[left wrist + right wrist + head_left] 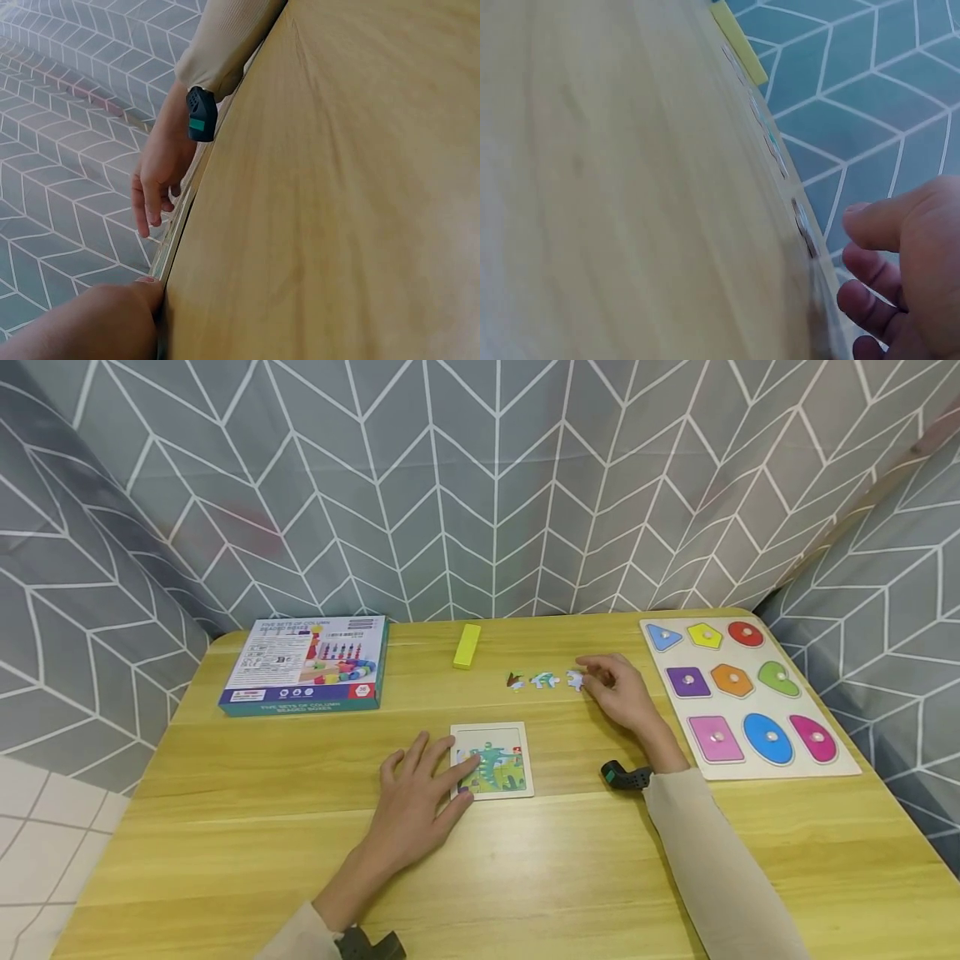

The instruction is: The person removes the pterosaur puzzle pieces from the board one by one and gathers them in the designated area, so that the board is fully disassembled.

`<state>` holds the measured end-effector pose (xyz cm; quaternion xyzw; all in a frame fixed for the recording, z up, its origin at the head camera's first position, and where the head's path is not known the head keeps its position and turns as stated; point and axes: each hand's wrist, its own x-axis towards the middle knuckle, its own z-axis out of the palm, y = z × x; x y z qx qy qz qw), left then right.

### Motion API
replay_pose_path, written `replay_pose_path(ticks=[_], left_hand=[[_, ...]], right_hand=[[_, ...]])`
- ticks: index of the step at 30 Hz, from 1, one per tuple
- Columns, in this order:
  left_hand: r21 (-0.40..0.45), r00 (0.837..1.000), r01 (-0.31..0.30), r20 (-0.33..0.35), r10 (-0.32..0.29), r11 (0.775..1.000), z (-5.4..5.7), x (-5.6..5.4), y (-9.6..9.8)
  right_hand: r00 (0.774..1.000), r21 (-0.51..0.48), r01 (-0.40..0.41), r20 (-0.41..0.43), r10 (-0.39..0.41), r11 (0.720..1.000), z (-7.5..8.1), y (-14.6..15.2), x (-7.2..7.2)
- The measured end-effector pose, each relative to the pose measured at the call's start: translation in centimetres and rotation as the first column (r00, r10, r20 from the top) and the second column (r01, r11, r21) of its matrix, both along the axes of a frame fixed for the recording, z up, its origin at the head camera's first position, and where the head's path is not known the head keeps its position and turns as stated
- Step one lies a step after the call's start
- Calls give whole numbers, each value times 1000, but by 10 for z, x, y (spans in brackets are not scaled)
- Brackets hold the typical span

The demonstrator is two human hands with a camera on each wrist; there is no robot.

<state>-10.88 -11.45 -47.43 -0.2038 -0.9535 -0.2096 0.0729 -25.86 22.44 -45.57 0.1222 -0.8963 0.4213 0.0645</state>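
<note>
Touching the puzzle (504, 766), left grip (417, 796) is spread, right grip (617, 693) parted, empty; box (303, 666) reads "FIVE SETS".

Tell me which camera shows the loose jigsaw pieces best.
The head view: looking down, it shows the printed faces of the loose jigsaw pieces. The right wrist view catches them as thin, edge-on slivers; the left wrist view shows none distinctly.

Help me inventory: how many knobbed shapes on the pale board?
9. Back: blue triangle, yellow pentagon, red circle; middle: purple square, orange hexagon, green shape; front: pink rectangle, blue oval, magenta semicircle.
</note>
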Motion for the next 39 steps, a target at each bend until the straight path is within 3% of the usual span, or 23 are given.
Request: replay_pose_path(ticks=[6, 11, 14, 19, 23, 26, 31, 39], left_hand=[[2, 1000, -2, 2, 2, 1000, 1, 0, 0], [11, 1000, -3, 3, 3, 1000, 1, 0, 0], [10, 1000, -2, 5, 2, 1000, 1, 0, 1], [3, 1000, -3, 5, 3, 1000, 1, 0, 1], [-5, 1000, -5, 6, 5, 1000, 1, 0, 0], [-14, 1000, -6, 9, 6, 1000, 1, 0, 0], [-16, 1000, -2, 9, 2, 1000, 1, 0, 0], [18, 1000, 1, -11, 0, 1000, 2, 0, 1]], right_hand=[[997, 5, -65, -31, 65, 998, 10, -20, 8], [975, 49, -212, -51, 214, 976, 17, -45, 16], [941, 87, -329, -52, 334, 940, 19, -59, 23], [864, 174, -495, 0, 503, 851, 21, -83, 36], [808, 204, -584, 59, 586, 786, 21, -98, 46], [782, 215, -620, 83, 618, 755, 21, -104, 50], [774, 257, -623, 68, 629, 739, 17, -107, 54], [781, 264, -615, 71, 621, 743, 13, -109, 55]])
